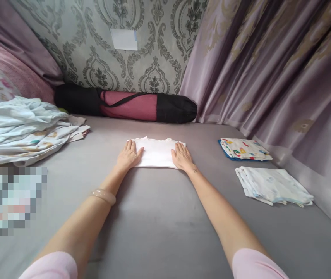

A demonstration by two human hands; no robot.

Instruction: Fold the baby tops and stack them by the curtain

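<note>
A white folded garment (156, 153) lies flat on the grey sheet (159, 221) in front of me, its long side running left to right. My left hand (129, 155) rests flat on its left end, fingers stretched forward and thumb pointing inward. On the right end lies my right hand (182, 156), also flat with the fingers extended. Neither hand grips the cloth. The garment's far edge looks slightly uneven, and its near edge is a straight fold.
To the right are a folded colourful-print cloth (245, 148) and a stack of folded pale cloths (274, 186). A loose heap of clothes (23, 128) lies left, above a pixelated patch. A pink and black long bag (129, 104) sits against the wall; curtains (258, 62) hang right.
</note>
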